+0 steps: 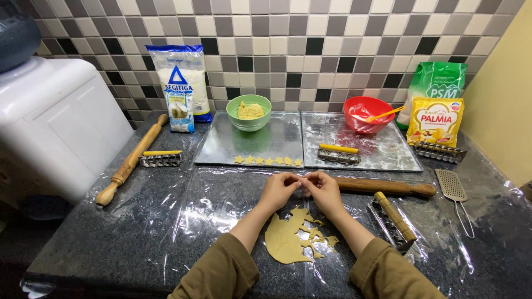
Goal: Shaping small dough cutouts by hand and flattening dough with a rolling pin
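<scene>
1. Head view: dark speckled stone counter under clear plastic film, likely to keep dough from sticking.
2. At 12 o'clock, two shiny metal trays; the left one carries a neat row of star cookies.
3. At 6 o'clock, a flat, pale rolled dough sheet, ragged where stars were cut.
4. Centre: left hand and right hand meet fingertip to fingertip, pinching something small between them; it is hidden from view.
5. At 3 o'clock, a wooden rolling pin.
</scene>
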